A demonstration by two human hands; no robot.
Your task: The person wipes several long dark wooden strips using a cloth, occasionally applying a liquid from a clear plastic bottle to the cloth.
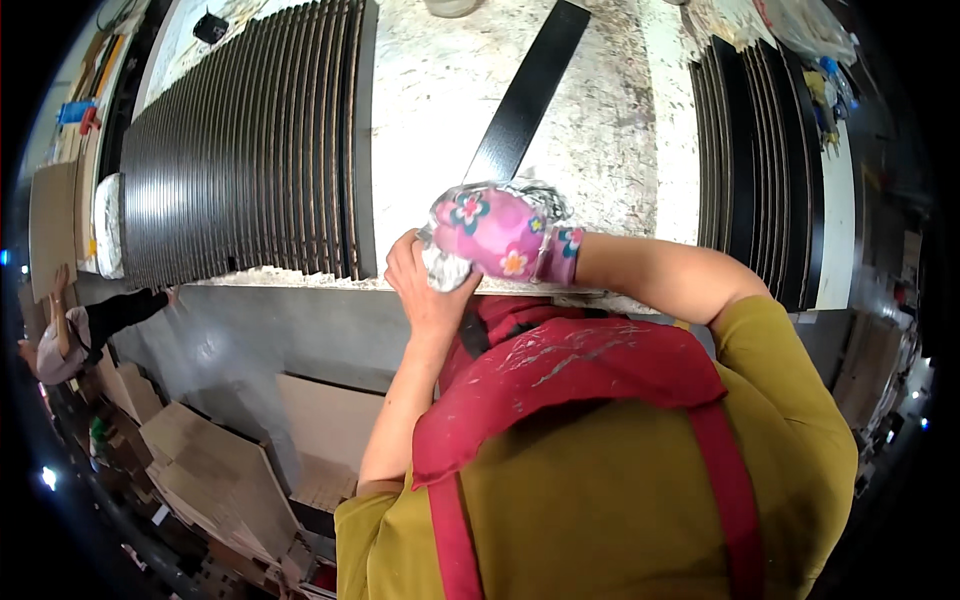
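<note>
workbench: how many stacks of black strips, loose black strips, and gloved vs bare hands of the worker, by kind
Stacks of thin black strips standing on edge: 2 (left stack, right stack)
Loose flat black strip on the paint-speckled white workbench: 1
Pink flowered glove on right hand: 1
Bare left hand: 1
Total: 5

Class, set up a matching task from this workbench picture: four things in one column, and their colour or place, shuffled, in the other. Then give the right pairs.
Things:
1. right hand's glove
2. apron
3. single strip
4. cardboard sheets

Descriptions:
A. red, paint-flecked
B. black, lying slantwise on the bench
C. pink with flowers
D. brown, on the floor at lower left

Pairs: 1-C, 2-A, 3-B, 4-D
</note>
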